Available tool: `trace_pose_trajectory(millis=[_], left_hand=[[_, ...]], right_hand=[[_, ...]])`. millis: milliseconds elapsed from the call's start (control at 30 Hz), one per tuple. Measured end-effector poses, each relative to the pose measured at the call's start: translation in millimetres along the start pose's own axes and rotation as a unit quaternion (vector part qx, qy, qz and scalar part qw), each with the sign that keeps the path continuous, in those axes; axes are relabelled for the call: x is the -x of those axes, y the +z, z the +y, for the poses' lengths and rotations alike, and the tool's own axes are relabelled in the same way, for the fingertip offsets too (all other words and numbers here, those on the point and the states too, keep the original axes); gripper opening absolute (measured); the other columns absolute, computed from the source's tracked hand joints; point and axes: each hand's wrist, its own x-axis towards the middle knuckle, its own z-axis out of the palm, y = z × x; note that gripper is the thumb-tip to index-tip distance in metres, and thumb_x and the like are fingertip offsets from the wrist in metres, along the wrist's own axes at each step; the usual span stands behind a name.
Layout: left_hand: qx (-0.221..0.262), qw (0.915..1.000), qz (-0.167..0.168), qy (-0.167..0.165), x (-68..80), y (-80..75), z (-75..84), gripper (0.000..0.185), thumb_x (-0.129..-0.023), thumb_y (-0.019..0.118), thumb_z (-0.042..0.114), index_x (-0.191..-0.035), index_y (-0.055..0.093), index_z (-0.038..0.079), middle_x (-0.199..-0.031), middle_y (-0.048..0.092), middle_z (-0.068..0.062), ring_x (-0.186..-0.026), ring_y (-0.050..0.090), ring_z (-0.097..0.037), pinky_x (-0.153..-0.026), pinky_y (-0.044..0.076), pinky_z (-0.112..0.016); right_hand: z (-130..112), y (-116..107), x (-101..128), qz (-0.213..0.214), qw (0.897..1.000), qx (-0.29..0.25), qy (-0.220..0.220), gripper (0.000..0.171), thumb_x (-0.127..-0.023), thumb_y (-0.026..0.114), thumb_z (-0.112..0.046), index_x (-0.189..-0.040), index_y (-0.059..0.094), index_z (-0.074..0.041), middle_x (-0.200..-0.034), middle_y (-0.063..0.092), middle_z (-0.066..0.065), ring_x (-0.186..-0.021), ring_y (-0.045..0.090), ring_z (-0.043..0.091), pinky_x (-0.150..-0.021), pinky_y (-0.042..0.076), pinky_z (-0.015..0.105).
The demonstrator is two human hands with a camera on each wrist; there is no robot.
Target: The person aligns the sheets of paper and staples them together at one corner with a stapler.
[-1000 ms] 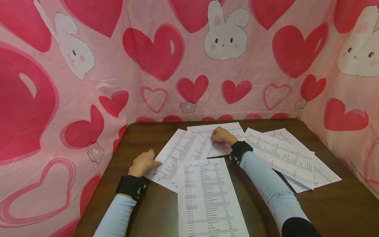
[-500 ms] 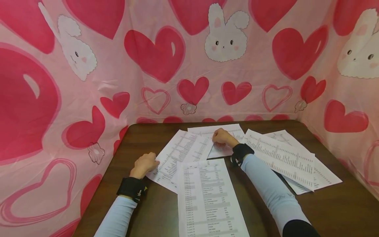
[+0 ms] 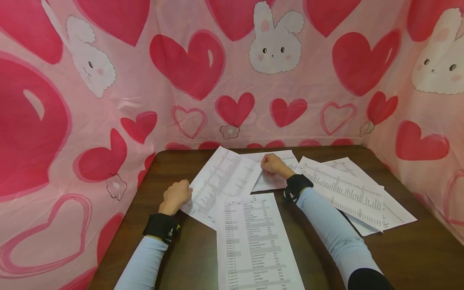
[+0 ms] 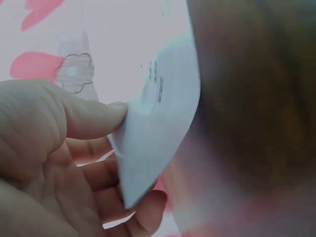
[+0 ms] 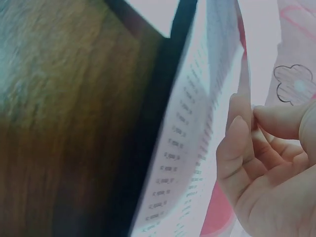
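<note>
Fingers [image 4: 150, 210] of the left hand [image 3: 175, 197] pinching a printed sheet [image 3: 221, 181] near its lower left corner, right hand [image 3: 274, 164] pinching its opposite side, sheet tilted over the brown tabletop [image 3: 192, 253], another page [image 3: 255, 241] just in front, overlapping pages [image 3: 340, 191] at right.

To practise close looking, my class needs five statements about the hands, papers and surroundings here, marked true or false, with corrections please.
1. The left hand pinches a printed sheet. True.
2. The right hand holds a pen. False: it pinches that sheet too.
3. Black bands sit at both wrists. True.
4. The backdrop is plain blue. False: it is pink with red hearts and white rabbit faces.
5. Other papers overlap on the right side of the table. True.
</note>
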Motion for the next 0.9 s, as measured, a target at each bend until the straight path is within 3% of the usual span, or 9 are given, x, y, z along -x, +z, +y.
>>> trace_pose_trajectory(millis=[267, 467, 667, 900], left_hand=[[0.030, 0.9919, 0.121, 0.024, 0.0, -18.7, 2.2, 0.025, -0.097, 0.052, 0.025, -0.105, 0.061, 0.003, -0.101, 0.069, -0.026, -0.083, 0.066, -0.044, -0.066, 0.050, -0.056], [0.048, 0.9794, 0.190, 0.050, 1.4, -29.7, 5.2, 0.023, -0.097, 0.053, 0.023, -0.104, 0.059, 0.001, -0.094, 0.069, -0.023, -0.078, 0.066, -0.043, -0.066, 0.051, -0.056], [0.062, 0.9705, 0.222, 0.070, 0.2, -33.7, 7.8, 0.024, -0.098, 0.052, 0.023, -0.105, 0.058, 0.001, -0.093, 0.068, -0.022, -0.079, 0.066, -0.043, -0.068, 0.051, -0.056], [0.077, 0.9638, 0.242, 0.082, 0.6, -39.9, 12.4, 0.023, -0.098, 0.053, 0.022, -0.104, 0.059, 0.001, -0.092, 0.068, -0.022, -0.080, 0.066, -0.043, -0.071, 0.052, -0.056]], right_hand=[[-11, -4, 7, 0.021, 0.999, -0.034, -0.020, 0.010, -0.092, 0.053, -0.008, -0.098, 0.056, 0.000, -0.083, 0.068, 0.016, -0.061, 0.066, 0.019, -0.060, 0.058, 0.035], [-12, -8, 9, 0.039, 0.996, -0.071, -0.043, 0.011, -0.093, 0.053, -0.009, -0.098, 0.056, 0.001, -0.087, 0.070, 0.018, -0.061, 0.068, 0.024, -0.056, 0.057, 0.033], [-8, -10, 11, 0.043, 0.991, -0.118, -0.049, 0.012, -0.094, 0.054, -0.011, -0.099, 0.054, 0.000, -0.090, 0.070, 0.021, -0.059, 0.066, 0.021, -0.053, 0.054, 0.029], [-6, -11, 14, 0.049, 0.989, -0.133, -0.049, 0.014, -0.095, 0.054, -0.012, -0.101, 0.054, 0.000, -0.095, 0.069, 0.026, -0.056, 0.064, 0.016, -0.053, 0.055, 0.028]])
